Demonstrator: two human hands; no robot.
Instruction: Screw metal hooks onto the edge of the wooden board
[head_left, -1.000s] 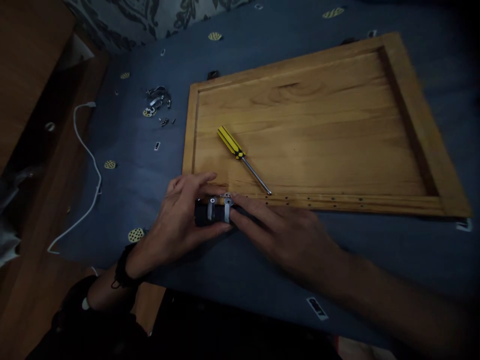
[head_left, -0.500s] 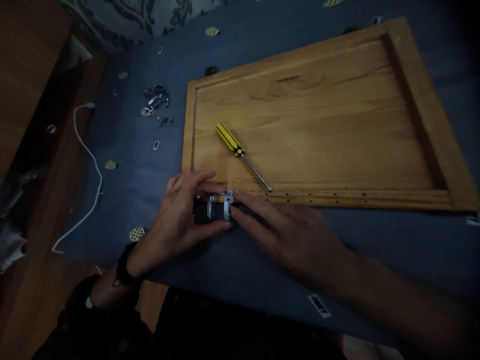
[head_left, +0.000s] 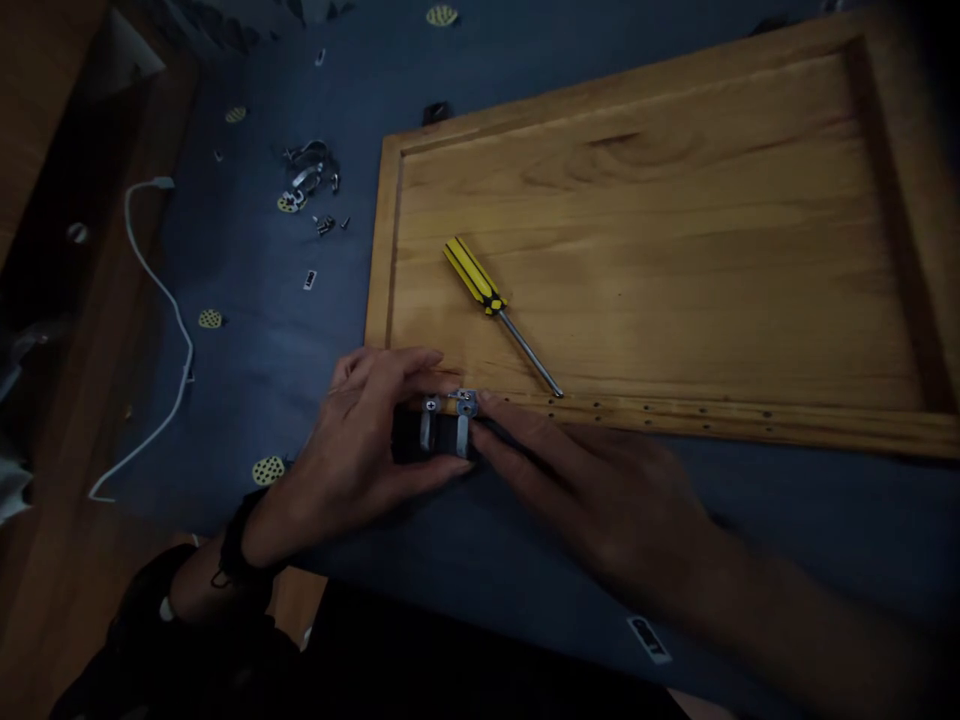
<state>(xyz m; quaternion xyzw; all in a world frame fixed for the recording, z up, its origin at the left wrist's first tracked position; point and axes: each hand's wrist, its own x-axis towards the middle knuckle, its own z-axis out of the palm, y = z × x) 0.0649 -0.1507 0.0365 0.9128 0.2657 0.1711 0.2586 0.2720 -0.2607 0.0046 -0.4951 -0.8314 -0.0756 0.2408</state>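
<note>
A wooden panel with a raised frame lies flat, and along its near edge run small dark holes. At that edge sit two small metal brackets side by side. The left bracket has a cross-head screw in it; the right bracket also shows a screw at its top. My left hand curls around both, its fingertips on the wood by the right bracket and its thumb at that bracket's lower end. From the other side, my right hand presses its fingertips against the right bracket. A yellow-and-black screwdriver rests on the panel.
Loose metal brackets and several screws lie on the blue patterned cloth left of the panel. A white cable trails along the cloth's left side. A dark object sits at the panel's far edge.
The view has shifted slightly, so the panel appears larger and nearer. Both hands stay at the brackets in nearly the same pose. The screwdriver stays in place on the panel.
</note>
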